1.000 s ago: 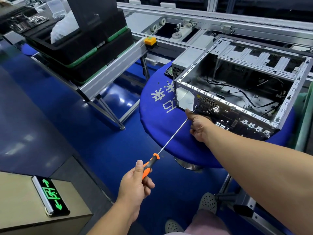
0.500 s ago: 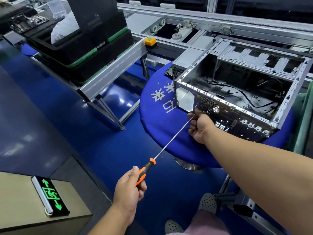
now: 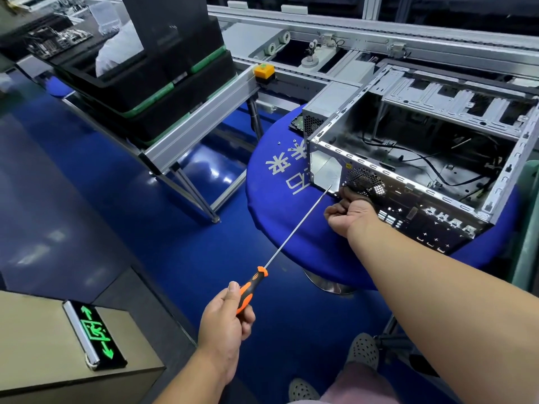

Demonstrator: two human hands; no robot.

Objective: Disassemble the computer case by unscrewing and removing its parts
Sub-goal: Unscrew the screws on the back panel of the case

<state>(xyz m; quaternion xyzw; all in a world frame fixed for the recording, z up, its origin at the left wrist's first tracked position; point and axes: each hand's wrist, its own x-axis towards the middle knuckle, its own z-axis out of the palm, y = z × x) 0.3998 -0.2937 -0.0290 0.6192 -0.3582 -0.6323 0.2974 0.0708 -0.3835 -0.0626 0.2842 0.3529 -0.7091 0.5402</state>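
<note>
While the computer case (image 3: pixel 408 170) lies on its side on a round blue worktop (image 3: pixel 280 205), its open side faces up and the side panel is already off. Inside, the shell looks largely stripped: bare metal floor, a few loose black cables, and an empty drive cage along the far edge. A grey power supply (image 3: pixel 329 107) stands on the worktop just behind the case's far corner, and a few small screws (image 3: pixel 287 142) lie loose on the blue cloth near it. Judging from this, the task is well along, with the rear panel and the remaining frame parts yet to be undone.

The left hand (image 3: pixel 224 322) has its grip curled round the orange and black handle of a long screwdriver (image 3: pixel 291 237), low and well in front of the case. The thin shaft slants up and away, its tip reaching the case's rear panel near the lower edge of the rectangular cut-out, beside the round fan grille. The right hand (image 3: pixel 350 212) is curled into a loose fist against that same panel, just beside the tip; whether it pinches a screw cannot be told.
</note>
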